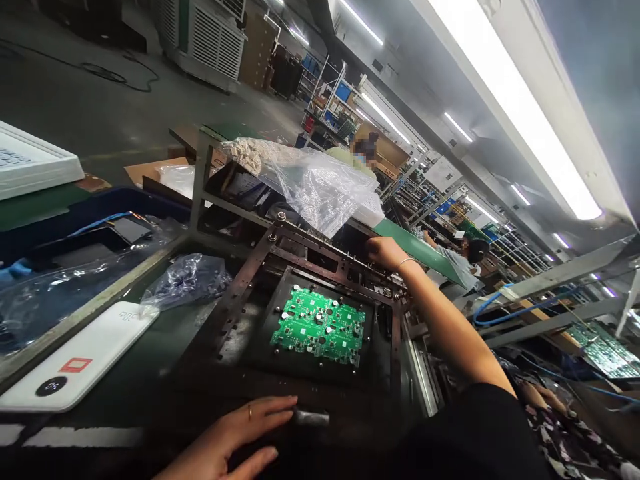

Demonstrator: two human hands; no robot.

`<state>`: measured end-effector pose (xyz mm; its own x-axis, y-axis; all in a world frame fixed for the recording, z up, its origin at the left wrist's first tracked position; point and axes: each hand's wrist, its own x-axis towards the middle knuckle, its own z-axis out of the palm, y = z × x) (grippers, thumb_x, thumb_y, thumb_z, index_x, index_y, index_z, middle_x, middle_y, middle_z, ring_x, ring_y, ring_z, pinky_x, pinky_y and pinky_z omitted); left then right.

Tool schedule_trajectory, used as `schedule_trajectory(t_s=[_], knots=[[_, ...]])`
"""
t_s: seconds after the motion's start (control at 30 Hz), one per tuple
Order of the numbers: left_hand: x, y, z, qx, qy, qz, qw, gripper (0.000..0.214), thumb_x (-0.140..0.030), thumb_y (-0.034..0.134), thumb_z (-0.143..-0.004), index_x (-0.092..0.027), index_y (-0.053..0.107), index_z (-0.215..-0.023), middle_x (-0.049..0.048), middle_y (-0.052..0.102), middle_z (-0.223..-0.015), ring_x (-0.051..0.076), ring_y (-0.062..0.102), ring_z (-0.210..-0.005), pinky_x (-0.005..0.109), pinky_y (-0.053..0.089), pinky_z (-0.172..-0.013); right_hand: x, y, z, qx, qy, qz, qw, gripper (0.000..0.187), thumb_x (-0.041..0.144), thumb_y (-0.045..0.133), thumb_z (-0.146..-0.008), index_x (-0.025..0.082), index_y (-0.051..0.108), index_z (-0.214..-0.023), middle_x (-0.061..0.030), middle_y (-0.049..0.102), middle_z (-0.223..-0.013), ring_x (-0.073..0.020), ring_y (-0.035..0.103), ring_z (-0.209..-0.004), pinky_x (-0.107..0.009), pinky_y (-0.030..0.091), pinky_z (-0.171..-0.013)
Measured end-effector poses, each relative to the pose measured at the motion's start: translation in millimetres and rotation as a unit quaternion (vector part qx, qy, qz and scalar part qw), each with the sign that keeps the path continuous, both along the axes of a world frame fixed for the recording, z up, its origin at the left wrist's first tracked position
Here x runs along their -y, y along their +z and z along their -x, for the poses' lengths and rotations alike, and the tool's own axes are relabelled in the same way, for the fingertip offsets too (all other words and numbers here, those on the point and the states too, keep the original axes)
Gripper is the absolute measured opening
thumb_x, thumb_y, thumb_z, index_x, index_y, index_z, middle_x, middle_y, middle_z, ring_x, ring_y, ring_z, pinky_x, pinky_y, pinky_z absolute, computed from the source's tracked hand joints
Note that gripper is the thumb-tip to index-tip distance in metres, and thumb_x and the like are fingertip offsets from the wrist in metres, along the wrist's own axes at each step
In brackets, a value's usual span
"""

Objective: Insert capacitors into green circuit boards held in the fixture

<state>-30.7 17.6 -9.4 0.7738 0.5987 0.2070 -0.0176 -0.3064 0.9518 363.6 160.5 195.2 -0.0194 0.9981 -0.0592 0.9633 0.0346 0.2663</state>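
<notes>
Studded green board (319, 327), dark metal frame (233, 307)

**A:** What kind of place is this, someone's garage?

**B:** Nah, electronics factory floor. Green circuit board (319, 327) sitting in a metal jig (235, 303), more boards (607, 353) further along, other workers (463, 260) down the line. Long tube lights (510, 100) overhead, storage racks (330, 93) and a big air cooler (210, 37) at the back.

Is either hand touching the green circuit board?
No: the left hand lies at the near edge of the frame, the right hand at its far edge, the green board apart between them.
</notes>
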Motion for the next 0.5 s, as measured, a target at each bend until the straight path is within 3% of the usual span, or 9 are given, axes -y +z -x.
schedule_trajectory(t_s=[0.1,0.17,0.27,0.33,0.43,0.5], knots=[[-4.2,25.9,-14.8,0.061,0.034,0.160,0.985,0.033,-0.039,0.063,-0.087,-0.033,0.068,-0.119,0.0034,0.064,-0.128,0.025,0.059,-0.120,0.039,0.044,-0.107,44.2,18.3,18.2,-0.063,0.062,-0.114,0.990,0.024,0.010,0.057,-0.081,0.015,0.068,-0.101,-0.0081,0.070,-0.097,-0.0174,0.064,-0.085,-0.026,0.049,-0.081],[-5.8,40.2,-30.2,0.142,0.049,0.319,0.936,0.034,-0.042,0.060,-0.089,-0.024,0.070,-0.116,0.0082,0.067,-0.122,0.027,0.062,-0.114,0.042,0.048,-0.103,79.9,13.6,47.3,-0.139,0.129,-0.155,0.970,0.020,0.015,0.057,-0.084,0.018,0.067,-0.102,-0.0059,0.068,-0.095,-0.0157,0.064,-0.080,-0.026,0.050,-0.077],[-5.5,52.2,-54.2,0.267,0.043,0.521,0.809,0.034,-0.036,0.053,-0.093,-0.014,0.068,-0.114,0.0132,0.066,-0.119,0.026,0.062,-0.113,0.040,0.050,-0.099,130.9,-21.1,106.3,-0.239,0.227,-0.096,0.939,0.018,0.018,0.055,-0.089,0.023,0.064,-0.104,-0.0043,0.067,-0.096,-0.0148,0.064,-0.085,-0.025,0.051,-0.079],[-3.2,54.1,-65.9,0.289,0.018,0.602,0.744,0.033,-0.032,0.046,-0.097,-0.012,0.066,-0.114,0.0128,0.067,-0.114,0.022,0.065,-0.103,0.034,0.053,-0.091,156.8,-53.7,142.1,-0.266,0.273,-0.040,0.923,0.021,0.020,0.053,-0.092,0.025,0.063,-0.110,-0.0048,0.067,-0.097,-0.0160,0.063,-0.087,-0.026,0.053,-0.079],[1.4,52.6,-72.5,0.278,0.010,0.666,0.692,0.035,-0.028,0.039,-0.099,-0.011,0.067,-0.110,0.0107,0.068,-0.105,0.015,0.066,-0.085,0.024,0.053,-0.077,178.0,-96.2,174.0,-0.257,0.325,-0.010,0.910,0.026,0.020,0.048,-0.095,0.024,0.062,-0.117,-0.0069,0.067,-0.100,-0.0188,0.062,-0.096,-0.031,0.053,-0.085],[3.7,50.9,-71.4,0.274,0.030,0.684,0.676,0.036,-0.026,0.037,-0.099,-0.010,0.069,-0.106,0.0104,0.069,-0.102,0.014,0.065,-0.084,0.022,0.051,-0.076,183.3,-113.0,181.1,-0.243,0.333,-0.040,0.910,0.027,0.019,0.049,-0.095,0.023,0.063,-0.117,-0.0080,0.068,-0.104,-0.0208,0.060,-0.101,-0.035,0.052,-0.087]])
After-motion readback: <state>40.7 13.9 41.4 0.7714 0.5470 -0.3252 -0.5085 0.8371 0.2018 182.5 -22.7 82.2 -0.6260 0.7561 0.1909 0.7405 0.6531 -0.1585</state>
